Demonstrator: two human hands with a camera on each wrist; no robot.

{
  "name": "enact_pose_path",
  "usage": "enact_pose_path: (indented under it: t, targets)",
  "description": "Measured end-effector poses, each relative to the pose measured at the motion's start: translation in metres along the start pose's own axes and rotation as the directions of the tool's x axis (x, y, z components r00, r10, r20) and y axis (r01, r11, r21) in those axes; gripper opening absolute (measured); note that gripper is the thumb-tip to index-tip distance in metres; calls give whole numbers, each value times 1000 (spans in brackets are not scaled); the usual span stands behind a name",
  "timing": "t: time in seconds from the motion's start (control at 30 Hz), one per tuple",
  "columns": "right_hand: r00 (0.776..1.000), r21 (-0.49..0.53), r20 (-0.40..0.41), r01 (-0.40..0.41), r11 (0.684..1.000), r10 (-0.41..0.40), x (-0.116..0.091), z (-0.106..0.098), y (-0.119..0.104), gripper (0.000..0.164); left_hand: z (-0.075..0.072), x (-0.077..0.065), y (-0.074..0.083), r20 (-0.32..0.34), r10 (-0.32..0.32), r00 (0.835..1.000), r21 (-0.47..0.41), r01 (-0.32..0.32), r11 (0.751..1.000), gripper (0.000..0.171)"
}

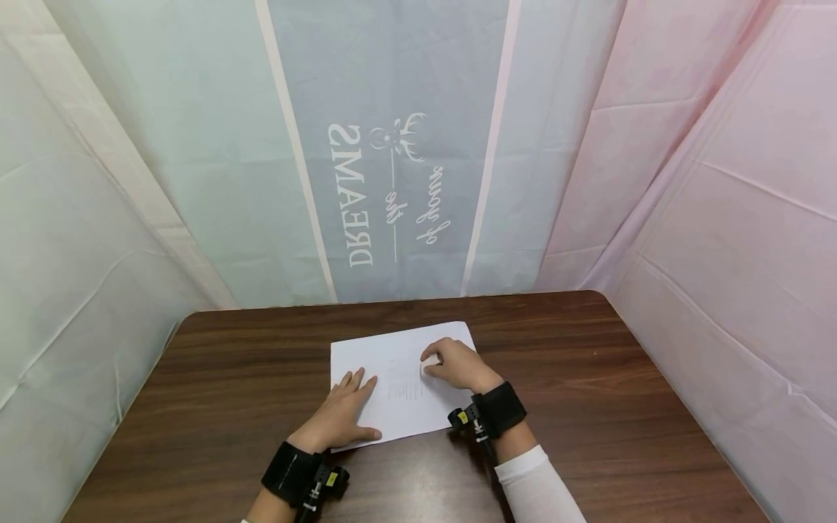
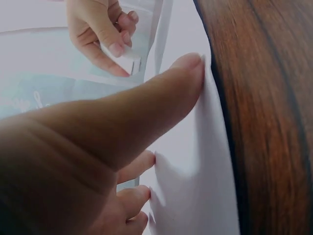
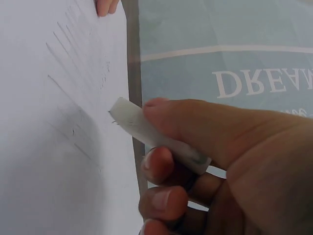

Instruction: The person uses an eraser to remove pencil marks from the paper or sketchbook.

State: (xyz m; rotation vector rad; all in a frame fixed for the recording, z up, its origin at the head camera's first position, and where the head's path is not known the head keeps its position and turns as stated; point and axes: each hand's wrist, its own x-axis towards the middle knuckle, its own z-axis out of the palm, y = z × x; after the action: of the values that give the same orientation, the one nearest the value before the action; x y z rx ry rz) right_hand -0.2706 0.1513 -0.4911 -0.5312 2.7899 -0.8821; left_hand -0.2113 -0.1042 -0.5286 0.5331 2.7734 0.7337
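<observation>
Since a bare end is the useful part of the small white eraser [image 3: 139,123], I have it pinched in the right hand [image 1: 461,365] so that one end pokes out past the thumb and the rest is tucked among curled fingers. It sits over the right half of the white sheet [image 1: 399,416], just beside a patch of thin dark strokes [image 1: 407,391]; whether its tip is actually touching the paper I cannot tell. The left hand [image 1: 340,419] grips nothing: I have it spread on the left side of the sheet, thumb by the near edge and fingertips on the paper, which I judge is there to stop the page skidding or creasing. That leaves the marked area uncovered between the two hands. Under the sheet, the brown wood-grained counter [image 1: 588,407] gives a firm, level backing, and the page lies near its far side, within comfortable reach. Black straps [image 1: 500,408] hold a small camera [image 1: 336,481] at each wrist, presumably to give me a close look at the work, and beyond the counter hangs pale printed fabric [image 1: 405,283], which screens off the background.
</observation>
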Motion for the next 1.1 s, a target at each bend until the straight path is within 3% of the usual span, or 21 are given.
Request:
enact_pose_path:
  t: [0.27,0.57,1.1]
  targets:
    - [999,-4,-6,39,999,-39,1,3,-9,20,1,-1,4,11,-3,1000,6,3,1000,90]
    - [992,10,14,128,992,-128,6,22,-20,23,3,-1,4,-11,14,1000,-13,-14,1000,84]
    - [984,-182,71,175,968,-164,14,48,-35,22,0,1,0,-10,16,1000,-17,-16,1000,84]
